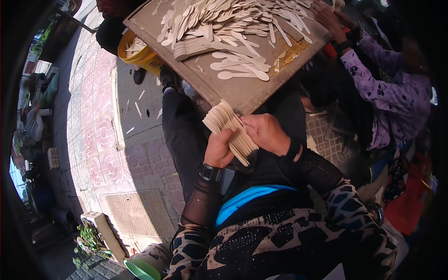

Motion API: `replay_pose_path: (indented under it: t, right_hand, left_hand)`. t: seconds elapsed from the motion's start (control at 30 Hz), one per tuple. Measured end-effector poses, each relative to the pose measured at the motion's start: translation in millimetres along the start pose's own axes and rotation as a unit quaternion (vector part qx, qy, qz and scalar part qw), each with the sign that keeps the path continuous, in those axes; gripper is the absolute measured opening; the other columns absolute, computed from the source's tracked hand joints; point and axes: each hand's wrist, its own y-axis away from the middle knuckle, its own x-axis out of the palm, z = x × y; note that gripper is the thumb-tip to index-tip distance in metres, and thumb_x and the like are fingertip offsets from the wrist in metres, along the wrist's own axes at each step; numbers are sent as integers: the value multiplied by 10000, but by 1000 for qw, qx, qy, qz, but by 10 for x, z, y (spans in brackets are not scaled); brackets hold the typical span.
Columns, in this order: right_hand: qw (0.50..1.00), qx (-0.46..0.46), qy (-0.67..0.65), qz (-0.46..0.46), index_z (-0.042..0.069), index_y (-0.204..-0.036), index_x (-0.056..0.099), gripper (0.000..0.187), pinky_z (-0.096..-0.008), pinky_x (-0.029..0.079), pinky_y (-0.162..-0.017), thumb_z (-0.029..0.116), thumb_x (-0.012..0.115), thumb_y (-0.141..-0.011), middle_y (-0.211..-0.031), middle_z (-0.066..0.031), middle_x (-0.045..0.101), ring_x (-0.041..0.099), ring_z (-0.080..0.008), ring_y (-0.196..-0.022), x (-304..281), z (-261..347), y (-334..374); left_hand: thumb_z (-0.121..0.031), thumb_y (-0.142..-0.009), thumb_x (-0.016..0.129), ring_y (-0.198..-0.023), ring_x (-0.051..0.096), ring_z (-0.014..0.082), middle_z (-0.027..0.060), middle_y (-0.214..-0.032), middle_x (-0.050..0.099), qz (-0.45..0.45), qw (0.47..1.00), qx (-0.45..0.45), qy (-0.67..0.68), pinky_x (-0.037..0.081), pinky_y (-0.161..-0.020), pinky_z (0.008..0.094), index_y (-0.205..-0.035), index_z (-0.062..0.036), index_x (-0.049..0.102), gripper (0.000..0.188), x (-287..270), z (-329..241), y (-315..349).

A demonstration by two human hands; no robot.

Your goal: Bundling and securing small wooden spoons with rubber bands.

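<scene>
Tiled pavement (100, 140) runs open along my left, out to a metal floor grate (140, 212) and a planter box (100, 233); few loose spoons lie on it. Ahead, a big brown board (242, 91) tilts toward me, its near corner just above my hands, its right edge crowded by another person's purple sleeve (378, 88) and their hand (326, 16) on the spoon heap (224, 18). A yellow basin (140, 56) with more spoons sits under the board's left edge. Green-rimmed bucket (144, 266) by my left knee.

My left hand (218, 149) is curled around a stack of flat wooden spoons (231, 128), fanned at the bowl ends, held over my lap. My right hand (267, 133) is closed against the stack's side, fingers pressing it square.
</scene>
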Motion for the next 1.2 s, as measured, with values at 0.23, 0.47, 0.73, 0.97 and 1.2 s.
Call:
replay_pose_path:
  t: [0.23, 0.47, 0.73, 0.97, 1.2]
  right_hand:
    - [999, 4, 12, 31, 55, -731, 610, 160, -458, 467, -585, 184, 579, -820, -666, -173, 589, 590, -378, -641, -140, -16, -215]
    - [991, 34, 115, -63, 10, -659, 618, 168, -460, 489, -612, 128, 549, -757, -648, -202, 595, 606, -391, -661, -205, -865, -1071]
    - [963, 212, -97, 137, -4, -681, 670, 278, -333, 439, -489, 249, 645, -794, -515, -129, 571, 535, -184, -444, 103, -267, -683]
    - [853, 330, -389, 111, -15, -699, 646, 207, -235, 385, -369, 135, 597, -833, -525, -49, 585, 521, -91, -418, 232, -276, -737]
    - [881, 294, -366, 65, -35, -775, 606, 170, -205, 359, -384, 103, 569, -867, -638, -56, 602, 491, -70, -417, 54, -192, -602]
  left_hand:
    - [21, -863, 515, -956, 634, 257, 139, -1053, 622, -46, 999, 7, 10, 524, -872, 380, -1181, 35, 521, 319, -138, -38, 19]
    - [8, -862, 507, -929, 633, 288, 165, -1016, 624, -31, 999, -8, 29, 518, -875, 394, -1182, 51, 511, 323, -262, -117, -111]
    - [17, -835, 494, -922, 635, 291, 170, -1002, 636, -50, 998, -18, 22, 523, -873, 418, -1174, 55, 497, 342, -237, -247, -185]
    - [20, -824, 500, -878, 642, 232, 111, -963, 639, -9, 998, 7, -67, 541, -825, 382, -1155, 32, 526, 332, -67, -236, -248]
    - [19, -819, 516, -944, 630, 245, 132, -1042, 621, -40, 999, 19, -16, 524, -864, 390, -1159, 35, 528, 341, -197, -168, -152]
